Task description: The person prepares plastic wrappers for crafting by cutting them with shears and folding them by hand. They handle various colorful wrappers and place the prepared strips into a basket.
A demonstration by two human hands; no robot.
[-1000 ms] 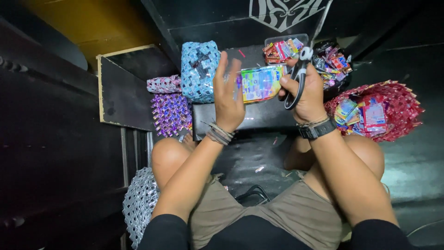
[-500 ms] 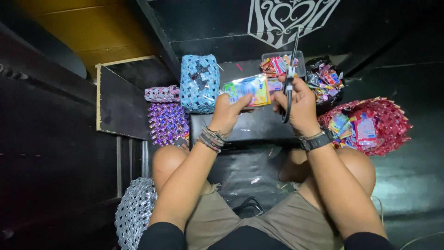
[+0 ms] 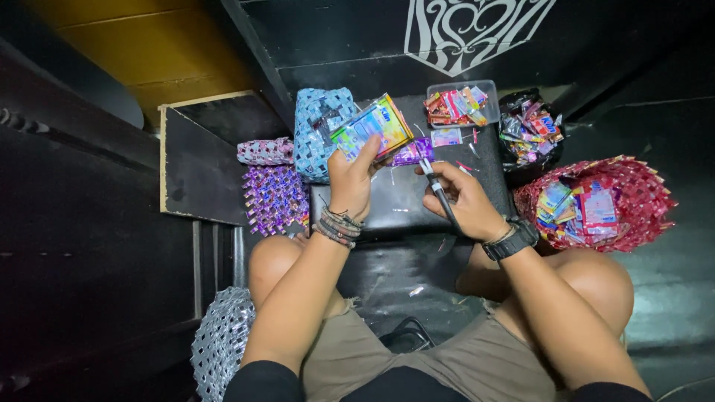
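Observation:
My left hand (image 3: 353,176) holds up a flat, colourful snack wrapper (image 3: 374,126) by its lower edge, above a low black table (image 3: 406,201). My right hand (image 3: 463,195) grips a pair of black-handled scissors (image 3: 438,192), blades pointing up-left toward the wrapper's lower right corner. A purple wrapper piece (image 3: 412,153) lies on the table just beyond the scissors' tip. A watch sits on my right wrist, bead bracelets on my left.
A blue woven bag (image 3: 316,123) stands behind my left hand. A clear tray (image 3: 491,112) and a black bag (image 3: 530,128) of wrappers sit at the back. A red woven basket (image 3: 640,201) with wrappers is at right. Purple woven pieces (image 3: 274,195) and a silver woven piece (image 3: 220,350) lie at left.
Both hands have come down and nearer to me. The scissors, raised upright before, now lie lower and angled toward the wrapper. The wrapper has tilted.

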